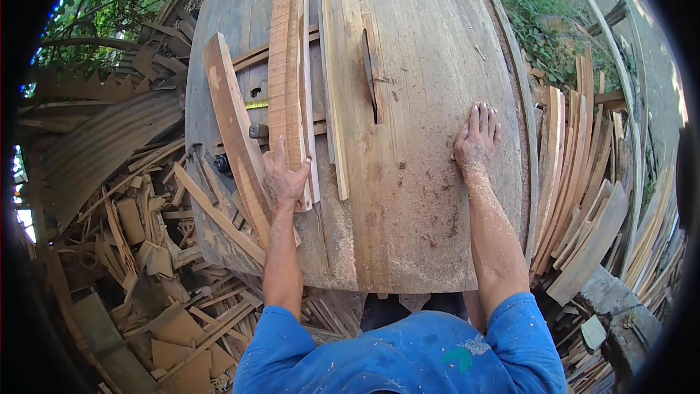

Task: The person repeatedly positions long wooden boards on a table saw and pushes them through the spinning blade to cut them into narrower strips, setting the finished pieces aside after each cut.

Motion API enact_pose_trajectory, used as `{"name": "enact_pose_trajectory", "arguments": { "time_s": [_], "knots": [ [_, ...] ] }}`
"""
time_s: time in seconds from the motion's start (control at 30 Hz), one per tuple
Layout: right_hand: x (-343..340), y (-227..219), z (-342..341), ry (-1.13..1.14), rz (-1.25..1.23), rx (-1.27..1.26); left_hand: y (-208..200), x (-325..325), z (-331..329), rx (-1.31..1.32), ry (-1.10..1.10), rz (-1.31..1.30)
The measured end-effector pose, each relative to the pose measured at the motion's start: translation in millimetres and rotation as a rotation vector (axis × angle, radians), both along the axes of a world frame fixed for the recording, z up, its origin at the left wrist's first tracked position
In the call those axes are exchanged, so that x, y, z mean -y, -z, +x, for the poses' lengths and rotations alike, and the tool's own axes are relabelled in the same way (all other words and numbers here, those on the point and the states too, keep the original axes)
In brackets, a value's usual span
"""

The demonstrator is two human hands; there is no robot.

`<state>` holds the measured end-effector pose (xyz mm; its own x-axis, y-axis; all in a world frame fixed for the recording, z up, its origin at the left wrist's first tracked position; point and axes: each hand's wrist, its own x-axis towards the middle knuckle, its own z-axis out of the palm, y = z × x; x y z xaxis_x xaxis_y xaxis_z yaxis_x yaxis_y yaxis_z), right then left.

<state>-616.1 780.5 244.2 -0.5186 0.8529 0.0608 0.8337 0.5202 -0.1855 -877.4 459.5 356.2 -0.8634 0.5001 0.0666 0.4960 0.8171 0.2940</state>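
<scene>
yellow tape (257, 104), markings unreadable; left fingers (280, 149) on plank (286, 51), cannot tell if grasping; right fingers (483, 120) released on table (430, 29).

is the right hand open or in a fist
Open: the right hand rests back up on the table, fingers reaching forward.

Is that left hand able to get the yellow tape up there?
Probably yes: the left hand is near, and the yellow tape peeks up between two boards. But those boards and a blunt greyish piece might make it a squeeze.
</scene>
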Motion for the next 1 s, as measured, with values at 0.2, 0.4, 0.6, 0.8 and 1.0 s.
{"name": "enact_pose_trajectory", "arguments": {
  "time_s": [0.2, 0.4, 0.6, 0.8, 1.0],
  "knots": [
    [-1, 3, 5, 0.005, 0.027, -0.029, 8, -7, 2, -0.014, 0.023, 0.035],
    [0, 9, 4, 0.013, 0.036, -0.03, -6, -5, 1, 0.152, -0.062, -0.177],
    [8, 9, -8, 0.022, 0.073, -0.153, -21, 32, 36, -0.102, -0.041, -0.028],
    [26, 20, 84, -0.05, 0.074, -0.162, -43, 140, 243, -0.042, 0.364, 0.176],
    [229, -32, 293, 0.093, 0.074, -0.126, -10, 350, 418, 0.521, 0.914, 0.004]
  ]
}}
